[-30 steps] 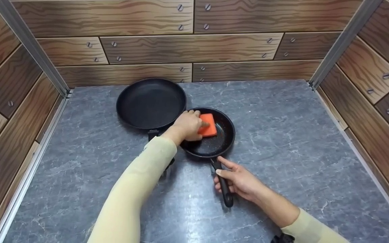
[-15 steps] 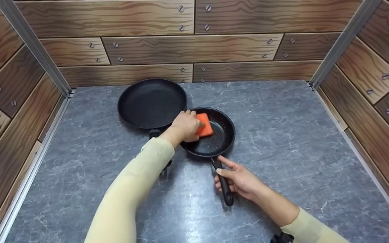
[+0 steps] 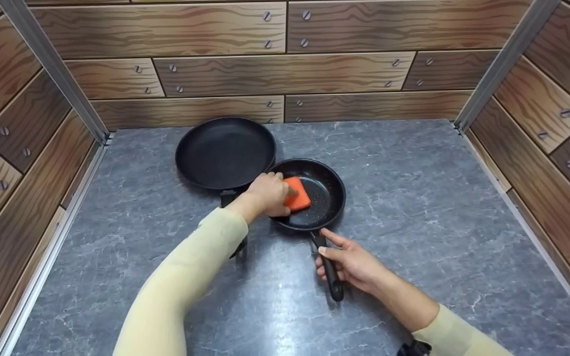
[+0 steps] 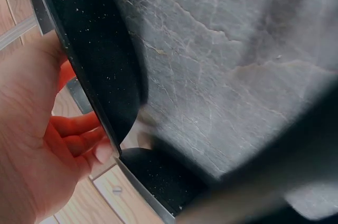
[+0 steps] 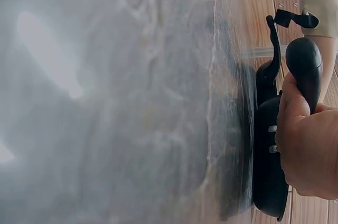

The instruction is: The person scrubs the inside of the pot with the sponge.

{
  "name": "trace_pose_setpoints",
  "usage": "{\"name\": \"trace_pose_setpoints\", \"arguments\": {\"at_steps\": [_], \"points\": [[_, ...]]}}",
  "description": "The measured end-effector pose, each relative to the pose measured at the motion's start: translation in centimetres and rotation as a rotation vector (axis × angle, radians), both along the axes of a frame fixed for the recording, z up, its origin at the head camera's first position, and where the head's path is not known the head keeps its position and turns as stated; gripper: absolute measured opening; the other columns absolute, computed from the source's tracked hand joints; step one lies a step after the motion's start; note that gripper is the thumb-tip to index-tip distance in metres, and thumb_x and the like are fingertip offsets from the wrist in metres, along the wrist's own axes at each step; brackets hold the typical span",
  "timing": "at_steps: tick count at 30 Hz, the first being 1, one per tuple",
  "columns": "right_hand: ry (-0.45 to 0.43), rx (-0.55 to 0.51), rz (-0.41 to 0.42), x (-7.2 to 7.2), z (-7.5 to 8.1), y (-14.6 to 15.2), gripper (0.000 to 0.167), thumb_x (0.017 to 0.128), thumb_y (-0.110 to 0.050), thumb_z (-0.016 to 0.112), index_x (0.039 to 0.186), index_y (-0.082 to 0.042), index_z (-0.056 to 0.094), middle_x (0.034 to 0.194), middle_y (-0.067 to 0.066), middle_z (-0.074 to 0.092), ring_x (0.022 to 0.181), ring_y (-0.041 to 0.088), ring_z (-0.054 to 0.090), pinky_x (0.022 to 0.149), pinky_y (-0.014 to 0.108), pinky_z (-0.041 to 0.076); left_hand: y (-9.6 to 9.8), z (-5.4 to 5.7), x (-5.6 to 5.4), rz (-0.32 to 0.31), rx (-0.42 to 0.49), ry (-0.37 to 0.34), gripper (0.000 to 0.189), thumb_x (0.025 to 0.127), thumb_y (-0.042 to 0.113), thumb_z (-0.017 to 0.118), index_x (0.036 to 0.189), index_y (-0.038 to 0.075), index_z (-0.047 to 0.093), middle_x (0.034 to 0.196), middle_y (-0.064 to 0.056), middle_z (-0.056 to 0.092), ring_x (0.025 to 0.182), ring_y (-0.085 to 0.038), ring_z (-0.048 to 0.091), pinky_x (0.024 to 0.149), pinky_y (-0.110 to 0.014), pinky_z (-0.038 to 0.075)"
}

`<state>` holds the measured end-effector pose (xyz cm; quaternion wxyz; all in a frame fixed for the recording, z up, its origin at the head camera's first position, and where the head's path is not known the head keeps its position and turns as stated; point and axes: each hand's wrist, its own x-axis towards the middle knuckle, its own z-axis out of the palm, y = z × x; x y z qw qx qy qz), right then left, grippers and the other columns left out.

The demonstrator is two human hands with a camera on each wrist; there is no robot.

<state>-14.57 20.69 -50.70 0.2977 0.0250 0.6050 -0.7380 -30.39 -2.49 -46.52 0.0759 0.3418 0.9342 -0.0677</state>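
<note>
A small black frying pan [image 3: 325, 203] with a speckled inside stands on the table in the head view. Inside it, toward its left side, my left hand [image 3: 267, 194] holds an orange sponge [image 3: 299, 196] against the pan. The left wrist view shows that hand [image 4: 39, 145] at the rim of the speckled pan [image 4: 103, 49], the sponge mostly hidden. Below the pan, my right hand [image 3: 356, 266] grips its black handle [image 3: 333, 283], thumb on top. In the right wrist view, the handle's rounded end [image 5: 304, 63] sticks out of the hand [image 5: 309, 147].
A larger black frying pan [image 3: 225, 153] stands behind and to the left, close against the small one. Its handle [image 3: 227, 198] is partly hidden by my left arm. Wood-patterned walls [image 3: 215, 74] enclose the grey marbled table [image 3: 428, 198] at the back and sides.
My left hand and the sponge have moved left, then a little nearer to me inside the small pan. The right hand keeps its grip on the handle, and both pans stay in place.
</note>
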Motion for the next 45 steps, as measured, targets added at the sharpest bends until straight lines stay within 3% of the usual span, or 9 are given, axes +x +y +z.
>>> {"name": "trace_pose_setpoints", "arguments": {"at_steps": [5, 11, 19, 23, 31, 39, 45], "points": [[-0.015, 0.013, 0.001, 0.0, 0.1, 0.1, 0.079, 0.109, -0.014, 0.058, 0.172, -0.01, 0.01, 0.091, 0.011, 0.071, 0.075, 0.016, 0.073, 0.078, 0.037, 0.064, -0.2, 0.3, 1.0, -0.026, 0.081, -0.038, 0.053, 0.093, 0.046, 0.073, 0.142, 0.029, 0.071, 0.115, -0.012, 0.073, 0.114, -0.036, 0.062, 0.099, -0.05, 0.05], [-0.026, 0.025, -0.002, 0.0, 0.4, 0.1, 0.078, 0.109, -0.015, 0.059, 0.172, -0.013, 0.013, 0.093, 0.011, 0.072, 0.078, 0.017, 0.073, 0.079, 0.038, 0.064, -0.8, 2.1, 2.7, -0.071, 0.136, -0.017, 0.055, 0.093, 0.047, 0.072, 0.146, 0.031, 0.068, 0.11, -0.012, 0.07, 0.104, -0.032, 0.06, 0.093, -0.048, 0.05], [-0.031, 0.014, -0.012, -0.1, 0.4, 0.1, 0.079, 0.109, -0.014, 0.059, 0.172, -0.013, 0.012, 0.094, 0.012, 0.071, 0.078, 0.018, 0.073, 0.081, 0.04, 0.064, -3.5, 4.2, 4.4, -0.119, 0.245, 0.055, 0.053, 0.092, 0.045, 0.074, 0.142, 0.027, 0.071, 0.13, -0.021, 0.066, 0.115, -0.033, 0.062, 0.095, -0.05, 0.051], [-0.027, 0.005, -0.009, -0.1, 0.3, 0.1, 0.079, 0.109, -0.013, 0.058, 0.172, -0.012, 0.011, 0.093, 0.012, 0.071, 0.077, 0.018, 0.073, 0.081, 0.041, 0.064, -5.4, 4.7, 5.1, -0.111, 0.304, 0.097, 0.053, 0.09, 0.043, 0.074, 0.14, 0.026, 0.073, 0.13, -0.022, 0.065, 0.115, -0.036, 0.063, 0.097, -0.051, 0.051], [-0.034, -0.004, -0.001, 0.0, 0.2, 0.0, 0.08, 0.108, -0.012, 0.058, 0.172, -0.012, 0.01, 0.094, 0.013, 0.07, 0.078, 0.018, 0.073, 0.084, 0.042, 0.063, -10.5, 4.3, 6.4, -0.051, 0.405, 0.179, 0.052, 0.088, 0.04, 0.076, 0.137, 0.023, 0.075, 0.127, -0.025, 0.065, 0.111, -0.041, 0.064, 0.095, -0.056, 0.052], [-0.035, -0.006, -0.004, -0.1, 0.3, 0.1, 0.08, 0.108, -0.011, 0.058, 0.172, -0.012, 0.01, 0.094, 0.013, 0.071, 0.078, 0.019, 0.073, 0.084, 0.042, 0.063, -14.7, 3.6, 7.3, 0.032, 0.454, 0.218, 0.052, 0.087, 0.036, 0.08, 0.137, 0.02, 0.075, 0.128, -0.029, 0.065, 0.11, -0.046, 0.064, 0.098, -0.06, 0.049], [-0.038, -0.009, -0.002, 0.0, 0.2, 0.1, 0.079, 0.108, -0.012, 0.058, 0.172, -0.012, 0.01, 0.093, 0.013, 0.071, 0.077, 0.018, 0.073, 0.084, 0.042, 0.063, -17.3, 2.9, 8.0, 0.112, 0.472, 0.21, 0.052, 0.087, 0.034, 0.081, 0.136, 0.018, 0.075, 0.127, -0.029, 0.064, 0.111, -0.046, 0.062, 0.098, -0.062, 0.049]]}}
